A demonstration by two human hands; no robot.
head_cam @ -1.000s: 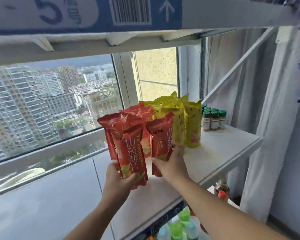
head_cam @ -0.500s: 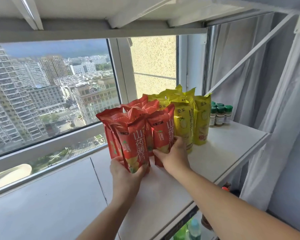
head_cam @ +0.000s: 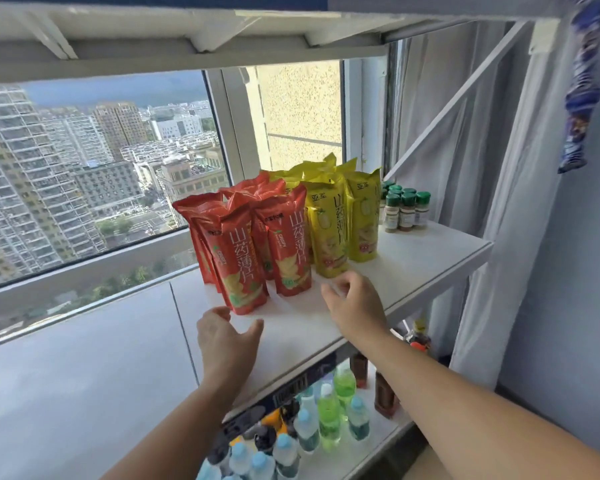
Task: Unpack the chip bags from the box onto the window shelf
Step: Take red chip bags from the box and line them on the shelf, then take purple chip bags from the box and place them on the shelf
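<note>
Now left hand (head_cam: 227, 337) and right hand (head_cam: 355, 303), loose, empty, perhaps touch white window shelf (head_cam: 413, 268).

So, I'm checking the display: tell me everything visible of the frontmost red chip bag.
The frontmost red chip bag is a narrow pouch of glossy foil-like film, sealed top crinkled, with pale vertical Chinese characters, a small CRISPY label and a chip picture low down. It stands upright on the white shelf, close against other red bags. The open left hand is just before its base, not gripping.
</note>
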